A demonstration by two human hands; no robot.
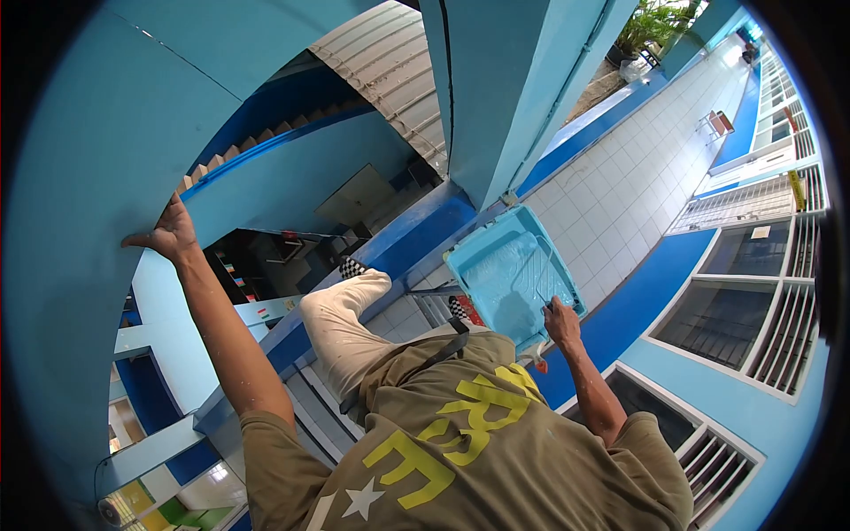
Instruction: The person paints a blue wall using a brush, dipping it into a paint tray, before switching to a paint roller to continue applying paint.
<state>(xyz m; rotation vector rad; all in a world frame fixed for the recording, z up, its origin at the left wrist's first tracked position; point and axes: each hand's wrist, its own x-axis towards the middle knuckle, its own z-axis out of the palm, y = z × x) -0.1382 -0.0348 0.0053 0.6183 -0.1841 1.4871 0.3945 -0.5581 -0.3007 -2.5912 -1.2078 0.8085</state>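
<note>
My left hand (173,232) is raised at the left, its thumb and fingers spread against the edge of a light-blue painted beam (97,150). On the other side, my right hand (561,320) is closed around the handle of a paint roller (542,276). The roller's thin wire frame reaches into a paint tray (568,292) coated with wet light-blue paint. Much of the roller head blends with the paint, so its outline is hard to make out. My hand's shadow falls across the tray.
Under me is part of a ladder (436,308). One foot in a checkered shoe (352,266) rests by a dark-blue ledge (416,230). A light-blue column (496,97) rises ahead. The tiled corridor (633,177) far below runs past barred windows (748,243).
</note>
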